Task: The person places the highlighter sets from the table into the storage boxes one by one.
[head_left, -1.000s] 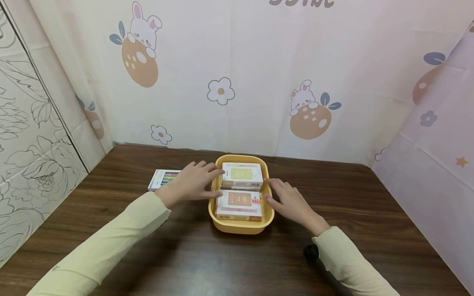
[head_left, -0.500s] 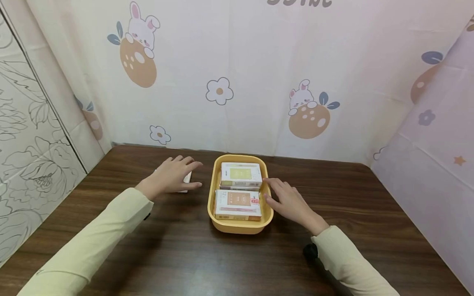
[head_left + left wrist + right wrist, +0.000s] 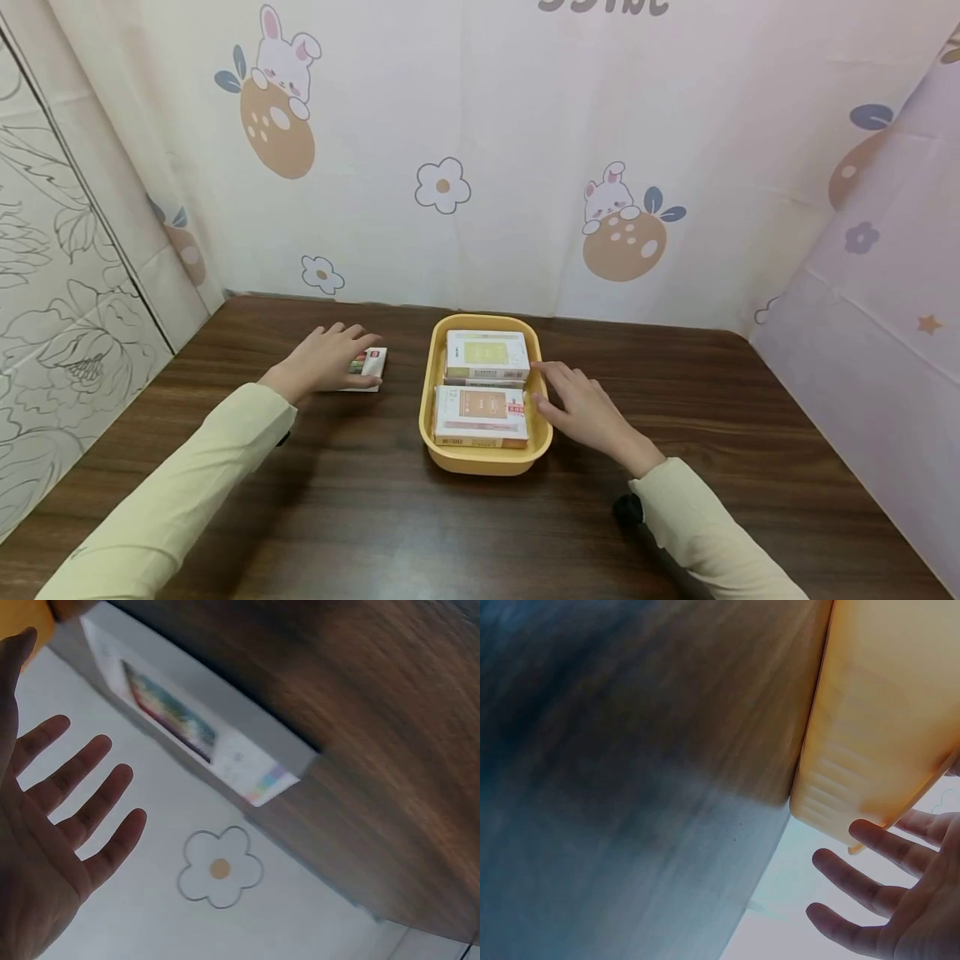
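My left hand (image 3: 321, 363) hovers over a flat white box (image 3: 375, 362) with a picture of coloured sticks on its face. Spread fingers and a gap between hand and box show in the left wrist view, where the box (image 3: 199, 709) lies on the table. A yellow plastic basket (image 3: 483, 463) holds a white box with a yellow-green label (image 3: 487, 352) at the back and one with an orange-brown label (image 3: 482, 405) in front. At the basket's right rim rests my right hand (image 3: 588, 410), its fingers loosely extended; the right wrist view shows fingertips by the basket wall (image 3: 885, 712).
Everything stands on a dark wood table (image 3: 420, 533). A pale curtain (image 3: 517, 250) with rabbit and flower prints hangs along the table's back edge, and more patterned cloth (image 3: 870, 333) borders the right side.
My left hand has moved left, away from the basket's left rim and over the white box on the table. My right hand has stayed at the basket's right rim.
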The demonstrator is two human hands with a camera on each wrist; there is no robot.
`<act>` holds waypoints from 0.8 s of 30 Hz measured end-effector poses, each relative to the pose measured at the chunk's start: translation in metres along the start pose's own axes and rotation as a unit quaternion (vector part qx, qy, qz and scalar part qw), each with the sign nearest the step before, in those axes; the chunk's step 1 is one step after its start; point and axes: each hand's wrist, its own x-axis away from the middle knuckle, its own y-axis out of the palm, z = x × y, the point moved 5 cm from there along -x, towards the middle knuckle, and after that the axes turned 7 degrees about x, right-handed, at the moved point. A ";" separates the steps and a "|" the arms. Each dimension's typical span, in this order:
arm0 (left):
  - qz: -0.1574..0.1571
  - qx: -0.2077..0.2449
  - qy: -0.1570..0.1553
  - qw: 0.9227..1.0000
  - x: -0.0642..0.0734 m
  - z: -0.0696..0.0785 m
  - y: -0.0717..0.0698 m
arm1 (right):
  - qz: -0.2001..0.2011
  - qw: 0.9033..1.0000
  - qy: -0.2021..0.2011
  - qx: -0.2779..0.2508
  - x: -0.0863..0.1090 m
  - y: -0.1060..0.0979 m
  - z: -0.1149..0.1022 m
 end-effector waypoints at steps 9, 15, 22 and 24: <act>0.000 0.003 -0.004 1.000 0.004 -0.017 0.012 | -0.006 1.000 0.005 -0.002 0.000 0.000 -0.001; -0.002 0.008 -0.001 1.000 0.005 -0.026 0.016 | -0.004 1.000 0.005 -0.001 0.001 0.000 -0.001; -0.011 0.032 -0.001 0.999 0.007 -0.032 0.021 | -0.003 1.000 0.004 -0.002 0.001 -0.001 -0.001; -0.017 0.038 -0.003 0.999 0.008 -0.034 0.023 | -0.003 1.000 0.003 -0.001 0.001 -0.001 -0.001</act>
